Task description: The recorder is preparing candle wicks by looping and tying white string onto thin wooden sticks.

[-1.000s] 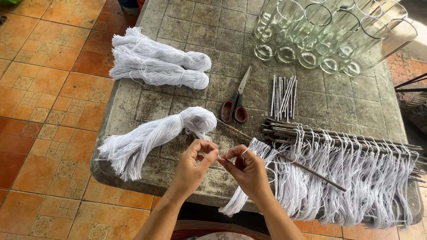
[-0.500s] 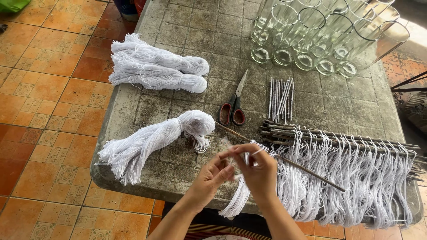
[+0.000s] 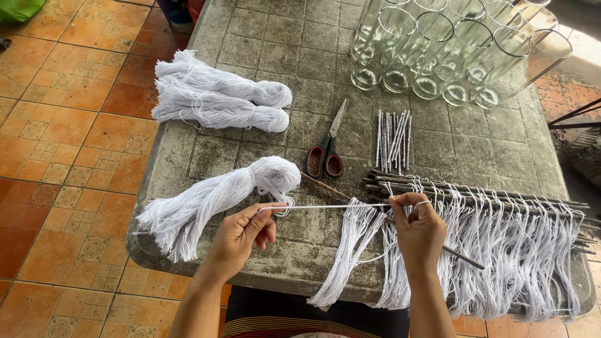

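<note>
Since the earlier frames the two hands have drawn apart, and a white string [image 3: 325, 206] that was bunched between them is now pulled taut in a level line above the table. Its left end is pinched between the thumb and fingers of the left hand [image 3: 241, 235], just in front of a loose white yarn skein [image 3: 213, 197]. Its right end is gripped by the right hand [image 3: 418, 226], which is closed around it with a small loop showing over the fingers, at a thin stick [image 3: 438, 247] hung with many cut white strands [image 3: 488, 250]. More such sticks lie in a bundle [image 3: 476, 191] just behind, their strands draping over the near edge of the stone table [image 3: 288, 50]. Red-handled scissors [image 3: 328, 150] lie behind the string, beside a small cluster of short white rods [image 3: 393, 139]. Two further skeins [image 3: 216, 94] rest at the table's far left, and a group of clear glass cylinders [image 3: 451, 50] stands at the far right.
</note>
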